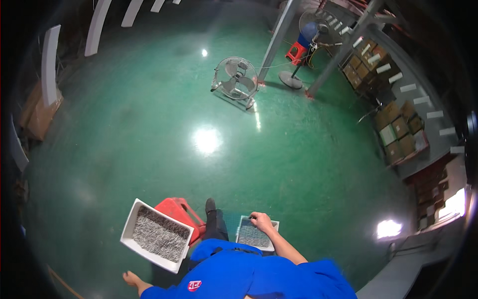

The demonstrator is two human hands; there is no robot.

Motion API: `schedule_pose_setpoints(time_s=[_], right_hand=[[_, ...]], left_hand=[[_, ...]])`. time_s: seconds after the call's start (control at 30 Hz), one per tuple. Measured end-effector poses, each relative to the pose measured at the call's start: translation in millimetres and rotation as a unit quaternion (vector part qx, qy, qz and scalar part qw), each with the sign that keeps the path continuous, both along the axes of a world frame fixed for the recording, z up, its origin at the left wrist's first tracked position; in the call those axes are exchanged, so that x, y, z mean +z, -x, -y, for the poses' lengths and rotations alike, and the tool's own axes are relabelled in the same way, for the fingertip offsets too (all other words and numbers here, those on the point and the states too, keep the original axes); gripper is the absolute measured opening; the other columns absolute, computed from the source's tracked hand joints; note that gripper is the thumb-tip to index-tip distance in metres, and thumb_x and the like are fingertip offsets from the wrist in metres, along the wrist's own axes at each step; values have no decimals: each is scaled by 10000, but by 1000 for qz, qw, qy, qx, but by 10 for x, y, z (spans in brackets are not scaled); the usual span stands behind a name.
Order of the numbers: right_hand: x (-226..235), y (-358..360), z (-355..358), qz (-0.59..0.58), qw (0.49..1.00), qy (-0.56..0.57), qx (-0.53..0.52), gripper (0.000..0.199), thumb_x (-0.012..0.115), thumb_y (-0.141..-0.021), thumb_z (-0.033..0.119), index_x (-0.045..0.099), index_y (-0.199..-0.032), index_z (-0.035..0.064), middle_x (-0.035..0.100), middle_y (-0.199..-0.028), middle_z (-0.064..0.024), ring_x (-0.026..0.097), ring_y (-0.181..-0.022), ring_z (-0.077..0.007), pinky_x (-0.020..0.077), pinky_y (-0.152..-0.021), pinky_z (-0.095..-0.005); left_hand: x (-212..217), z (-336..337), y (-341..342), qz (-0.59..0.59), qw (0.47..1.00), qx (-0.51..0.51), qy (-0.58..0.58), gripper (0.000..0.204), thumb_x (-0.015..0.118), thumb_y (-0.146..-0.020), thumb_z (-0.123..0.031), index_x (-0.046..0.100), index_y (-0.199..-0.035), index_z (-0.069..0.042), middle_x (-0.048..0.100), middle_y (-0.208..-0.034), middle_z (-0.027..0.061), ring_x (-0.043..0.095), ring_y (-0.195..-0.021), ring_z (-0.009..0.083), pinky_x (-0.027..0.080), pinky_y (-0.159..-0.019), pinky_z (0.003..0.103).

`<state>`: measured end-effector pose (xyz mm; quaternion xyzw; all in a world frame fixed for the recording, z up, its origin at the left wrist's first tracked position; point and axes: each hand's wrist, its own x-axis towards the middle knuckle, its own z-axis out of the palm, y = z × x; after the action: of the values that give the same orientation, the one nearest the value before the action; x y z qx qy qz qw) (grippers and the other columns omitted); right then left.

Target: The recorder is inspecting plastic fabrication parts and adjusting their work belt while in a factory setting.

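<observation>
My right hand (262, 221), fingers curled together, is over the far edge of a small white bin (275, 225). A dark bit shows at its fingertips, too small to name. Small grey pieces (253, 236) lie in that bin, and a bluish see-through sheet or mesh seems to extend to its left. My left hand (131, 278) hangs low at the left, holding nothing I can see, its fingers loosely apart. Nearest to it is a larger white bin (128, 228) of small silvery-grey pieces (158, 235), tilted beside a red plastic stool (181, 213) and partly covering it.
A floor fan (236, 79) stands ahead on the green floor (164, 149). Behind it are grey steel posts (277, 42), a pedestal fan (291, 79) and another red stool (296, 53). Cardboard boxes (398, 130) line the right; a large carton (42, 114) stands at the left.
</observation>
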<state>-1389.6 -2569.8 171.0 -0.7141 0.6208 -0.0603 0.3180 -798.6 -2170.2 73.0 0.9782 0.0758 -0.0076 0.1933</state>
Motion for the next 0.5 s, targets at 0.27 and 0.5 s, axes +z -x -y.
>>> schedule_pose_setpoints(time_s=[0.27, 0.5], right_hand=[[327, 843, 2081, 59, 988, -61, -128, 204, 560, -764, 65, 643, -944, 17, 677, -792, -112, 644, -578, -157, 534, -546, -309], [641, -26, 4376, 444, 837, -51, -316, 226, 560, -830, 32, 584, -1050, -14, 651, -876, -122, 636, -627, -188, 532, -510, -286]], left_hand=[[429, 5206, 1100, -218, 829, -273, 438, 215, 512, -832, 26, 612, -1021, 1, 654, -924, 115, 646, -834, 186, 525, -678, 270], [1755, 8273, 3130, -643, 483, -557, 205, 533, 594, -854, -406, 504, -1265, -78, 610, -1142, 53, 555, -1079, 191, 460, -864, 343]])
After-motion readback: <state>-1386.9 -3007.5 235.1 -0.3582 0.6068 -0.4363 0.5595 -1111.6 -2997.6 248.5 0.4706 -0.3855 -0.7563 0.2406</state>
